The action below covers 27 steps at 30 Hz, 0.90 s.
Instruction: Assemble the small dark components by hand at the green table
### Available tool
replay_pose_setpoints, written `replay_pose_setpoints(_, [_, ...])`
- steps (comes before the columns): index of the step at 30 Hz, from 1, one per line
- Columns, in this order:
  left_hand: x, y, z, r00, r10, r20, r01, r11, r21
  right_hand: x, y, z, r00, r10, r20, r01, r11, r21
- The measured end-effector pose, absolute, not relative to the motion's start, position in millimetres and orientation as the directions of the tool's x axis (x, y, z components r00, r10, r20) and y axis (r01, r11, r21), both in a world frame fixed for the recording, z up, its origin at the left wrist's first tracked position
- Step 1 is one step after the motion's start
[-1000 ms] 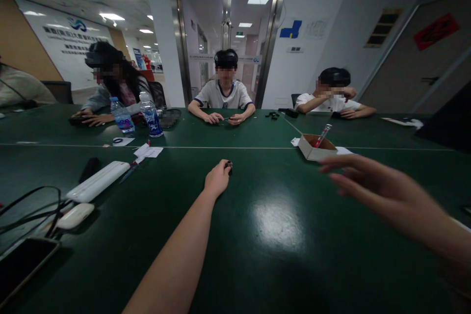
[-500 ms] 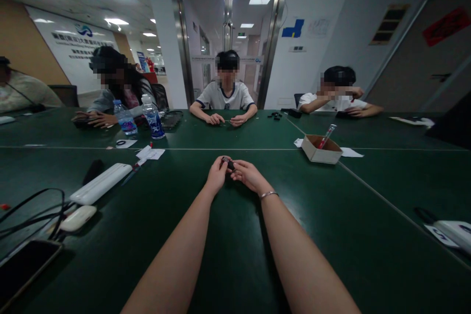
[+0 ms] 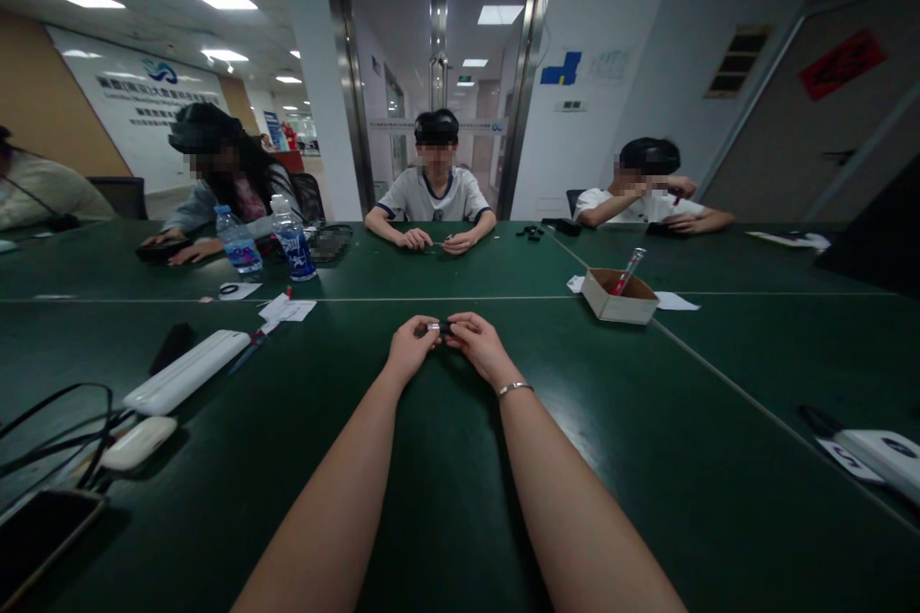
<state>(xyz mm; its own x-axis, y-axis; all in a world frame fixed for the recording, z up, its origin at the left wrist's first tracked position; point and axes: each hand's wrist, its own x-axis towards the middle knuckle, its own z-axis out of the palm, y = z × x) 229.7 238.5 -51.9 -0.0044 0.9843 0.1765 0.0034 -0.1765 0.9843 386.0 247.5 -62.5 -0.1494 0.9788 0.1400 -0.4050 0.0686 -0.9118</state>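
My left hand and my right hand meet over the middle of the green table. Between their fingertips is a small black-and-silver object, too small to name. The fingers of my left hand pinch its silver end, while those of my right hand close on the dark end. Whether it is one piece or two parts touching, I cannot tell. Fingers cover much of it. A bracelet circles my right wrist.
At left lie a white power bank, a white case, a phone and cables. Two bottles stand beyond. A small box holding a red-and-clear stick is ahead right. Several people sit across the table; one faces me.
The object has turned between my fingers, so its silver end now shows toward my left hand. Both hands have shifted slightly left in the picture, and the whole view has moved a little.
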Motion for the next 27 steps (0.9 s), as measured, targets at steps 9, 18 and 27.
replay_pose_setpoints(9, [232.5, 240.5, -55.5, -0.053, 0.984, 0.171, 0.092, -0.166, 0.982, 390.4, 248.0, -61.3, -0.111, 0.984, 0.142, -0.377, 0.09, -0.922])
replay_pose_setpoints(18, [233.2, 236.4, -51.7, -0.059, 0.982, 0.179, 0.139, -0.17, 0.976, 390.1, 244.5, -58.0, -0.141, 0.982, 0.126, -0.389, 0.062, -0.919])
replay_pose_setpoints(27, [230.6, 235.1, -49.6, -0.028, 0.984, 0.175, 0.16, -0.169, 0.973, 390.9, 241.0, -53.4, -0.158, 0.98, 0.119, -0.393, 0.048, -0.918])
